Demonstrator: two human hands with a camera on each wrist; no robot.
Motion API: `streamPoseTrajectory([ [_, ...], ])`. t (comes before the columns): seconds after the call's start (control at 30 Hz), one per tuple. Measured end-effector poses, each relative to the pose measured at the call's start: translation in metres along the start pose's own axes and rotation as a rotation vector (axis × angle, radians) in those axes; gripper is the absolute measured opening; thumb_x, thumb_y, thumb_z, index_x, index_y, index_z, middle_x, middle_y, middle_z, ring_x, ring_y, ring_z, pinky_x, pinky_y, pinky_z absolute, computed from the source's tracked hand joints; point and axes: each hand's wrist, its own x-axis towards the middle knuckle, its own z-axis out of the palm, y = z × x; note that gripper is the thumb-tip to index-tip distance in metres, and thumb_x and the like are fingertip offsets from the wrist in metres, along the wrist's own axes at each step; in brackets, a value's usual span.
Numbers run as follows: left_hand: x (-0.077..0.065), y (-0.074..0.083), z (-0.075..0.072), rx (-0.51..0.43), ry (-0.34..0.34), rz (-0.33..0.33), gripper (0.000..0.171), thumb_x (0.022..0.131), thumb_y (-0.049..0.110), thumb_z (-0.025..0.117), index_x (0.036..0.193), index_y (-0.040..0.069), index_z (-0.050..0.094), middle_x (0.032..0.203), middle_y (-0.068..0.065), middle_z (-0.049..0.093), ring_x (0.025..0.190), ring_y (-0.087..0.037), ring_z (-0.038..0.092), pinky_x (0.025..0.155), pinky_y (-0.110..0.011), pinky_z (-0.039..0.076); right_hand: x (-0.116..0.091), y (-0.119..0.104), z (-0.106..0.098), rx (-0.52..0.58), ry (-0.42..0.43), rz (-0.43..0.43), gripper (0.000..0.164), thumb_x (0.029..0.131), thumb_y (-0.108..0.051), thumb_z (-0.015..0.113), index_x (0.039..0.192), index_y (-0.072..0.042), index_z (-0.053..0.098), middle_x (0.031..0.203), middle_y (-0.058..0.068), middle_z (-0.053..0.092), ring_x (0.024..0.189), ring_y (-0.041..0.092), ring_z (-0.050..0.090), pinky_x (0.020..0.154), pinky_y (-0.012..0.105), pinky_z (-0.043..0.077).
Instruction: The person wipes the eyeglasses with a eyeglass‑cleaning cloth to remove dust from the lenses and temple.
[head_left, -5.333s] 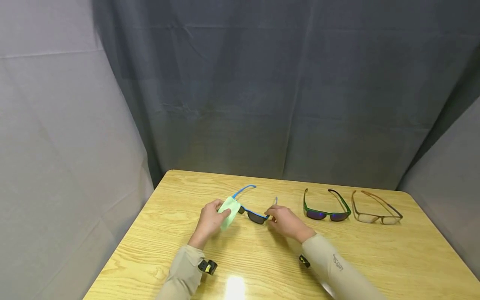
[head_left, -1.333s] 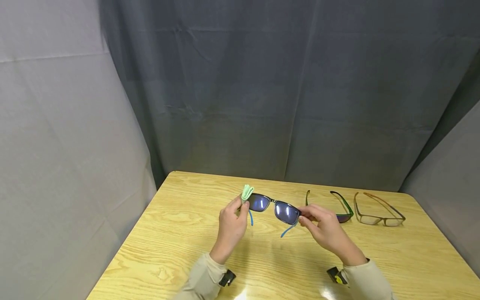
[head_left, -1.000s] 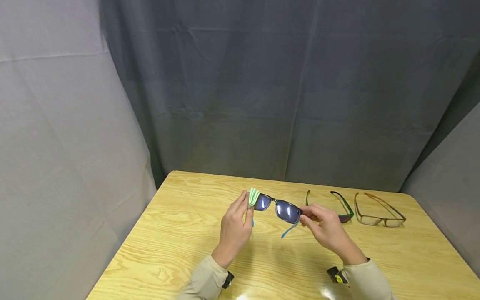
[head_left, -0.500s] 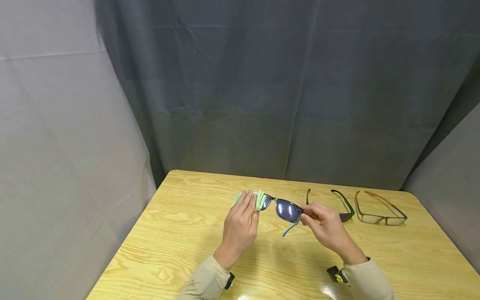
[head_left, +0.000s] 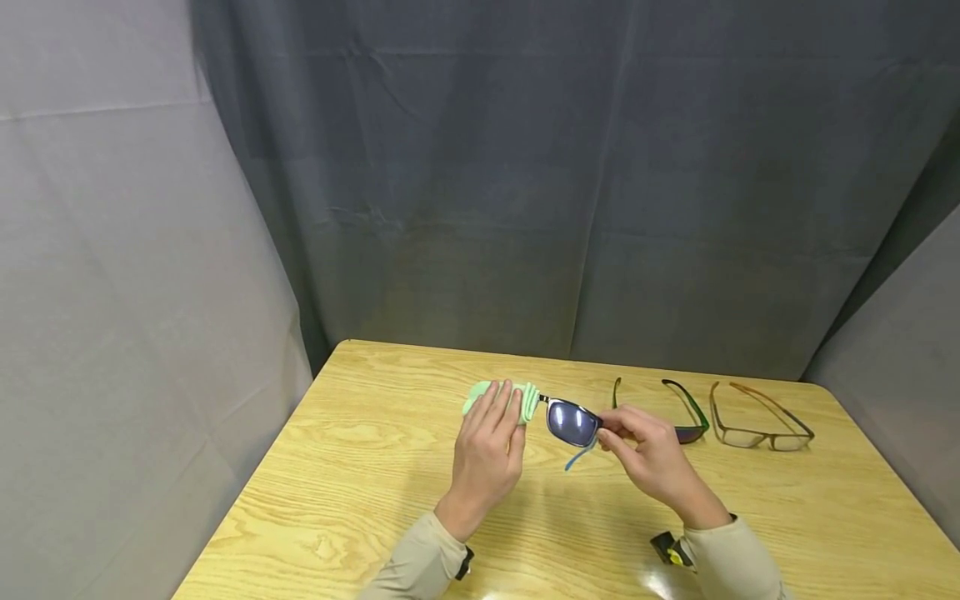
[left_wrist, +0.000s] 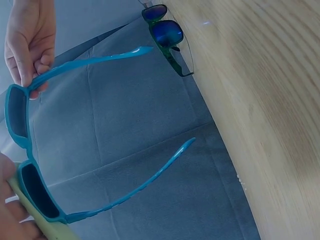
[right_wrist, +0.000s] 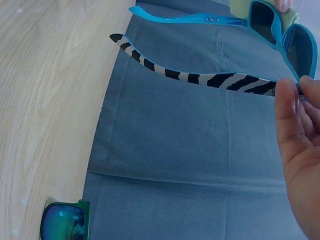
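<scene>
Blue-and-black sunglasses (head_left: 572,422) are raised over the table, lens fronts up and blue temples hanging down. My right hand (head_left: 651,454) pinches their right end by the hinge, thumb and fingertips on the frame. My left hand (head_left: 487,462) lays straight fingers on a folded light-green cloth (head_left: 529,403), pressing it over the front of the left lens. That lens is hidden in the head view, but its back (left_wrist: 39,191) shows in the left wrist view, cloth behind it. A zebra-striped temple (right_wrist: 200,79) stands out in the right wrist view.
Green-framed sunglasses (head_left: 692,434) lie on the wooden table (head_left: 360,467), partly hidden behind my right hand. Clear glasses with brownish temples (head_left: 765,439) lie to their right. A dark grey curtain (head_left: 465,208) hangs behind the table, with lighter cloth (head_left: 135,292) at the left side.
From the table, the blue sunglasses have been lifted and turned. My left hand has slid the cloth rightward across the left lens to the bridge, its fingers now flat on it.
</scene>
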Motion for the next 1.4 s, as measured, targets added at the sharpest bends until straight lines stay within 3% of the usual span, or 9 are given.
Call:
streamPoseTrajectory([
  [0.37, 0.001, 0.003, -0.001, 0.022, -0.001, 0.052, 0.041, 0.100, 0.023, 0.035, 0.121, 0.000, 0.063, 0.126, -0.017, 0.058, 0.119, -0.033, 0.052, 0.099, -0.045, 0.041, -0.007, 0.014, 0.004, -0.020, -0.014, 0.005, 0.037, 0.068, 0.021, 0.071, 0.095, -0.003, 0.068, 0.079, -0.001, 0.061, 0.063, 0.011, 0.059, 0.060, 0.015, 0.050],
  [0.67, 0.000, 0.008, -0.001, 0.017, -0.019, 0.070, 0.040, 0.100, 0.022, 0.036, 0.120, 0.001, 0.063, 0.127, -0.015, 0.058, 0.121, -0.032, 0.051, 0.100, -0.044, 0.041, -0.009, 0.015, 0.002, 0.000, -0.092, 0.030, 0.028, 0.078, 0.010, 0.070, 0.098, -0.010, 0.067, 0.084, -0.006, 0.061, 0.068, 0.004, 0.058, 0.056, 0.014, 0.047],
  [1.03, 0.000, 0.011, -0.001, 0.013, -0.018, 0.087, 0.041, 0.100, 0.022, 0.035, 0.120, 0.001, 0.063, 0.125, -0.015, 0.059, 0.121, -0.031, 0.051, 0.100, -0.043, 0.041, -0.008, 0.012, 0.004, 0.009, -0.075, -0.039, 0.033, 0.072, 0.016, 0.071, 0.097, -0.006, 0.067, 0.082, -0.002, 0.061, 0.066, 0.006, 0.057, 0.054, 0.013, 0.046],
  [1.27, 0.001, 0.012, -0.001, -0.007, -0.021, 0.096, 0.038, 0.097, 0.019, 0.040, 0.121, 0.000, 0.062, 0.123, -0.015, 0.060, 0.120, -0.031, 0.052, 0.100, -0.042, 0.041, -0.008, 0.010, 0.003, 0.001, -0.134, 0.026, 0.025, 0.079, 0.009, 0.070, 0.099, -0.006, 0.068, 0.085, -0.004, 0.062, 0.069, 0.005, 0.058, 0.057, 0.013, 0.047],
  [1.4, 0.002, 0.012, 0.000, -0.023, -0.044, 0.084, 0.037, 0.096, 0.018, 0.042, 0.122, 0.000, 0.062, 0.125, -0.015, 0.060, 0.121, -0.030, 0.051, 0.101, -0.042, 0.040, -0.009, 0.011, 0.003, -0.014, -0.144, 0.003, 0.024, 0.079, 0.008, 0.069, 0.099, -0.005, 0.067, 0.087, -0.004, 0.061, 0.071, 0.006, 0.059, 0.058, 0.013, 0.048],
])
